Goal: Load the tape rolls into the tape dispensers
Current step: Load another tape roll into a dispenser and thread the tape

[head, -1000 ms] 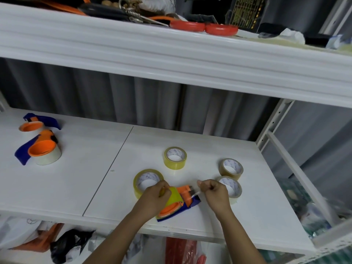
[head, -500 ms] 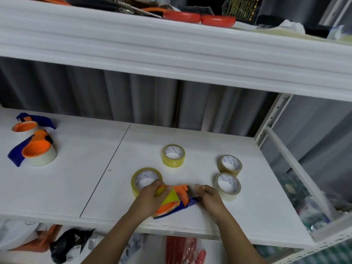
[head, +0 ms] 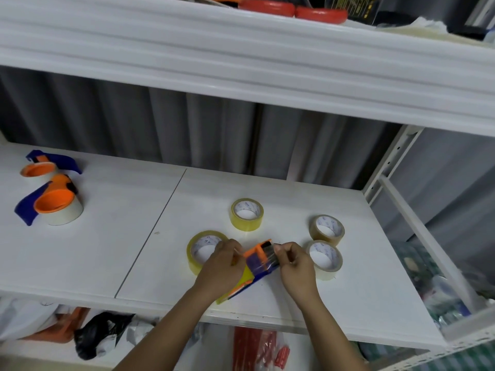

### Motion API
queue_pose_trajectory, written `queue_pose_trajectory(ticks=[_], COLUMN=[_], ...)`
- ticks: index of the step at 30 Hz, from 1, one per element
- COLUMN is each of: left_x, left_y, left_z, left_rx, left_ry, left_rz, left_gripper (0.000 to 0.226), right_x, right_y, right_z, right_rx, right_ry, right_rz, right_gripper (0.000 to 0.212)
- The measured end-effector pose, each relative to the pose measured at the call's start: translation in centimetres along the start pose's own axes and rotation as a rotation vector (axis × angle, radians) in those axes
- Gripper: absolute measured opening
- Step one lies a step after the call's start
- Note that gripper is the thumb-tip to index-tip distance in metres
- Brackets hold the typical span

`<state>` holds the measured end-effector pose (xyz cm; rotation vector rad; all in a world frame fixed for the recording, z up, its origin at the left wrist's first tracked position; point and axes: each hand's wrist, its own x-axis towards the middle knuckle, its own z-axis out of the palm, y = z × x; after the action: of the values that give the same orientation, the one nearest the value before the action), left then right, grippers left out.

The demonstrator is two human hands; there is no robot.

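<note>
At ten o'clock on the shelf [head: 112,236] we see two loaded dispensers [head: 51,204], each carrying a roll. Near six o'clock our left hand [head: 222,266] grips the blue-orange dispenser [head: 258,263] holding a yellow roll [head: 247,275]; our right hand [head: 296,266] pinches its tape end at three o'clock.

Shelf [head: 348,298] left end: two loaded dispensers [head: 51,204], one behind the other.
Right half: four tape rolls [head: 247,214] around a hand-held dispenser [head: 258,263].
Upper shelf [head: 241,62]: overhead.
</note>
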<state>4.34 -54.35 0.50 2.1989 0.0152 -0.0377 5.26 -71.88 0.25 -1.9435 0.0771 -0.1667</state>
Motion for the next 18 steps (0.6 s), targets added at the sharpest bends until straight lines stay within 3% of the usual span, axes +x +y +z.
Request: queue_pose_trajectory(ticks=[6,18], left_x=[-0.3,-0.6], left_y=[1.2,0.6], left_z=[1.7,1.7], left_rx=[0.116,0.103], left_ry=[0.144,0.147], left_rz=[0.017,0.012], left_gripper=[0.009,0.009], right_x=[-0.5,-1.2], right_y=[0.1,0.6], right_z=[0.0,-0.5], right_rx=[-0.028,0.115], right_ry=[0.005,-0.041], right_rz=[-0.058,-0.030], right_gripper=[0.022,0.023])
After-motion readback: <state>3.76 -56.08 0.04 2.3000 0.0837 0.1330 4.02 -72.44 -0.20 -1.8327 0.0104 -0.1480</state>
